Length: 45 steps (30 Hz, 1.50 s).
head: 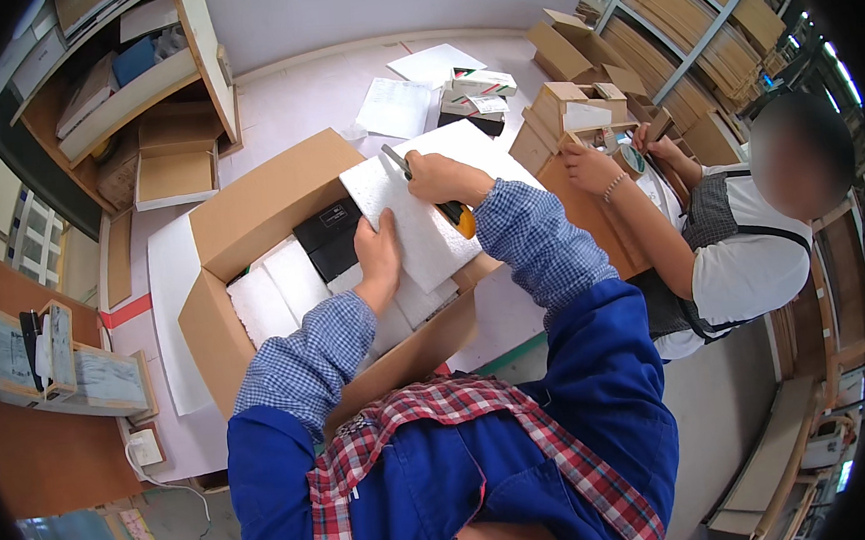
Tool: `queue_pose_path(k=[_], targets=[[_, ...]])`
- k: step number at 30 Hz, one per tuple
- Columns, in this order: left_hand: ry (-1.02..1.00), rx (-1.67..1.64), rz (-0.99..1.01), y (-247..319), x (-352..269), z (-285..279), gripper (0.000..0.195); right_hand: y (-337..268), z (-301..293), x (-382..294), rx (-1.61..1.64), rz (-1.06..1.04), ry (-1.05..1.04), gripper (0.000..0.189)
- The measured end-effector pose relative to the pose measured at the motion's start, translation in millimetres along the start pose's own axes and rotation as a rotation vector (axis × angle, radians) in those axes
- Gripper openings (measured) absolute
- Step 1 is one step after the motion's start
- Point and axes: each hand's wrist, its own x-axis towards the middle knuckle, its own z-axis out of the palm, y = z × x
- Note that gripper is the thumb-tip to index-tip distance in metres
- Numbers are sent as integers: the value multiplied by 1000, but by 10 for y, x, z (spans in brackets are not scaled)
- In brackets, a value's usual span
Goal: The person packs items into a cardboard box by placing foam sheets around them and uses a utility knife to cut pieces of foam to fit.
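Note:
An open cardboard carton stands on the table in front of me. White foam pieces and black boxes lie inside it. Over its right part rests a white foam sheet, whose left edge my left hand grips, thumb on top and fingers hidden. My right hand is closed around a yellow and black utility knife above the sheet. The knife's blade points away from me, near the sheet's far left corner; whether it touches the foam I cannot tell.
Papers and small white boxes lie beyond the carton. At right, a co-worker handles a tape roll by other cartons. A wooden shelf stands at far left, and a white cable hangs off the table's near left.

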Motion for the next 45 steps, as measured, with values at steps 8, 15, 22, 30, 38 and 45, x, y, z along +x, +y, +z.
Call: queue_pose_path(k=[8,15,22,30,38,45], targets=[[23,35,26,-27,-5,26,39,123,71,74,-27,11,-20,36],[85,81,97,-177,25,68,33,124,25,-393,-52,16,-68,32],[98,-30,-27,14,-47,70,26,124,97,-1549,-79,-25,-5,31],[-60,-161,-10,1,36,81,29,578,151,-2249,386,130,240,46],[-469,-488,-283,419,-19,23,48,1006,741,-1384,1493,306,544,42],[-362,-94,-17,493,117,-39,34,1237,937,-1012,1593,313,731,31]])
